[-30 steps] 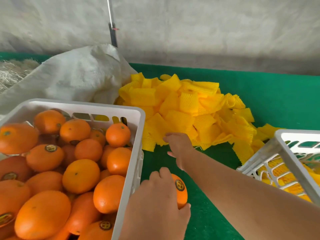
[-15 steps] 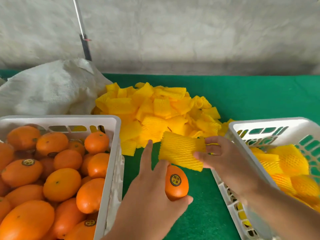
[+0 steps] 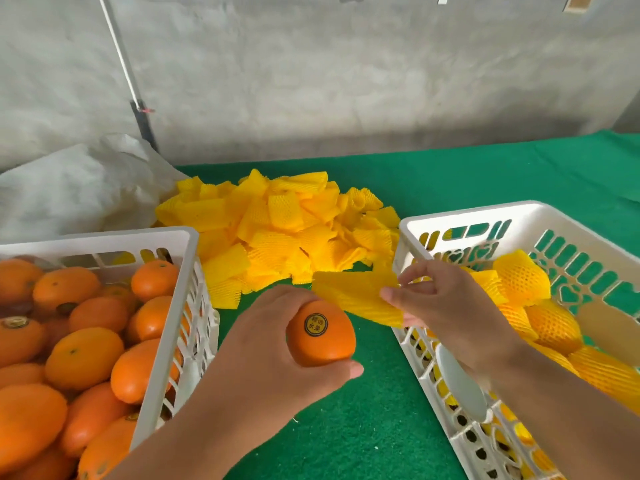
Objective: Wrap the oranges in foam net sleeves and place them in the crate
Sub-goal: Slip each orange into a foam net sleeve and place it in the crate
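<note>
left hand (image 3: 263, 348): got my fingers and thumb wrapped round one orange (image 3: 320, 336), holding it up over the green mat (image 3: 363, 410) in the gap between the two crates. sticker on it is facing up at me, black and gold, can't read the writing

right hand (image 3: 446, 317): pinching a flat yellow foam net sleeve (image 3: 356, 296) by its right end, thumb and fingertips on it, other fingers curled loosely

sleeve vs orange: sleeve sits just up and right of the orange, lying flattish and tilted a bit. not on the fruit yet, and whether the two actually touch I can't tell

left crate (image 3: 173, 237): white plastic, slotted sides, packed with bare oranges (image 3: 83, 358), a few with the same sticker

right crate (image 3: 450, 216): also white and slotted, my right wrist is over its near left wall. inside there's a bunch of wrapped oranges (image 3: 523, 280) in yellow netting along the near and right part, green showing through the slots in the far wall

sleeve pile (image 3: 284, 223): big loose heap of yellow sleeves on the mat behind my hands, between the crates and running up to both

behind that: crumpled white sack (image 3: 79, 188) at back left, a thin pole (image 3: 128, 74) leaning on the grey wall (image 3: 346, 81)
</note>
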